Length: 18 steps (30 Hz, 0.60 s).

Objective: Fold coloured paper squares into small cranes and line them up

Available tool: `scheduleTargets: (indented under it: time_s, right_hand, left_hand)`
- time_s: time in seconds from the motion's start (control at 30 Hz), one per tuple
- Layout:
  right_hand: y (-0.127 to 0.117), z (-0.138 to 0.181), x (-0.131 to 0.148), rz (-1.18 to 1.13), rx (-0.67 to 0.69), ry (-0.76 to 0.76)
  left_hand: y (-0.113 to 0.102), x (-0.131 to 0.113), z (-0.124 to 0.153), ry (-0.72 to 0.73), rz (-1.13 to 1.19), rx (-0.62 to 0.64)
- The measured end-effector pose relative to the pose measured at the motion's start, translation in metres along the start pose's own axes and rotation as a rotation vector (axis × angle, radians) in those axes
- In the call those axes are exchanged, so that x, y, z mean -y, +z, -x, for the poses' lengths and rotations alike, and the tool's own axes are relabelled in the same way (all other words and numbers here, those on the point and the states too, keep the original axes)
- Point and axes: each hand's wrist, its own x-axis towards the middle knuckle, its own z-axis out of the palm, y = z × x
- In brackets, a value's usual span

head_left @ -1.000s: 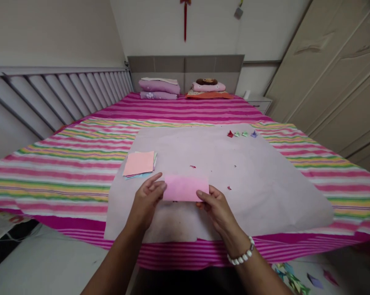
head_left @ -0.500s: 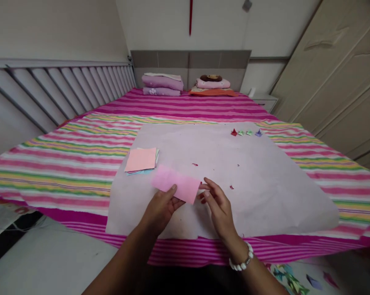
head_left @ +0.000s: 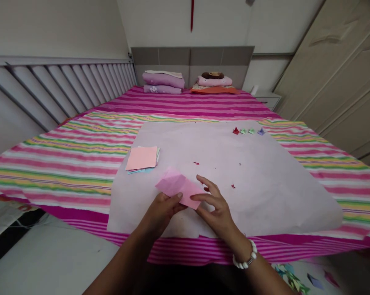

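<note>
A creased sheet of pink origami paper [head_left: 175, 182] is held above the large pale sheet, its left part raised along a fold. My left hand [head_left: 164, 209] grips its lower edge, thumb on top and fingers underneath. At the paper's right end, my right hand [head_left: 217, 209] pinches the corner between thumb and a finger, while another finger is lifted free. A stack of square coloured paper [head_left: 142, 158], salmon on top, lies to the left beyond my left hand.
The pale sheet [head_left: 280, 192] covers the striped bed [head_left: 64, 162]. Several small folded paper pieces [head_left: 243, 131] stand in a row at its far right. Red scraps [head_left: 233, 186] lie mid-sheet. More folded pieces [head_left: 292, 280] are on the floor at lower right. A white railing [head_left: 64, 82] runs along the left.
My right hand has moved left onto the paper's right end and now pinches it. The pink paper has turned slightly, and its left part has lifted along a crease.
</note>
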Motion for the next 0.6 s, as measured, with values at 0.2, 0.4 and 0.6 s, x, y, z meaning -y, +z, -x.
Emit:
scheduleTargets:
  time_s: [0.2,0.4,0.6]
  right_hand:
    - [0.007,-0.004,0.001,-0.324,-0.08,0.262]
    - [0.014,-0.005,0.007,-0.539,-0.079,0.441]
    - [0.018,-0.007,0.005,-0.751,-0.148,0.562]
  left_hand:
    - [0.0,0.007,-0.002,-0.026,-0.023,0.026]
    - [0.001,0.013,-0.004,0.067,-0.23,-0.078]
    - [0.004,0.007,-0.003,0.066,-0.376,-0.125]
